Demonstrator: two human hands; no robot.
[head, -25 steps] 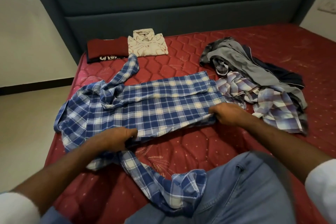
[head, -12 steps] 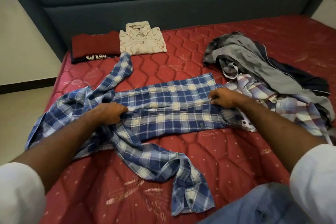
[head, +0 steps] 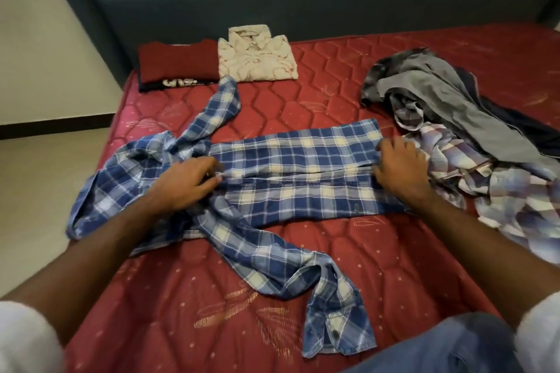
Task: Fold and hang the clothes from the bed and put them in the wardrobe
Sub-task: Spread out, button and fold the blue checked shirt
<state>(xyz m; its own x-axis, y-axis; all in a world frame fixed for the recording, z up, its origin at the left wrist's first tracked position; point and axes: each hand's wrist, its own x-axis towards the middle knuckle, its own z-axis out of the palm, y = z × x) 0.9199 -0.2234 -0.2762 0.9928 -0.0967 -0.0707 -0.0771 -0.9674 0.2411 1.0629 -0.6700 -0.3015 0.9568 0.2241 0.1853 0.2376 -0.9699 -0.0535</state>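
The blue plaid shirt (head: 291, 172) lies spread across the red mattress (head: 409, 266), front panels folded to the middle, one sleeve trailing toward the person. The left hand (head: 185, 183) pinches the fabric near the collar end; the right hand (head: 400, 166) presses on the hem end with fingers curled into the cloth. Near the headboard (head: 303, 0) sit a folded maroon shirt (head: 178, 65) and a folded cream shirt (head: 257, 54). An unfolded pile of clothes (head: 460, 130) lies just beside the right hand.

Matt woven plaid cloth shirt (head: 303, 166) on quilted, faintly sheeny mattress (head: 394, 266)
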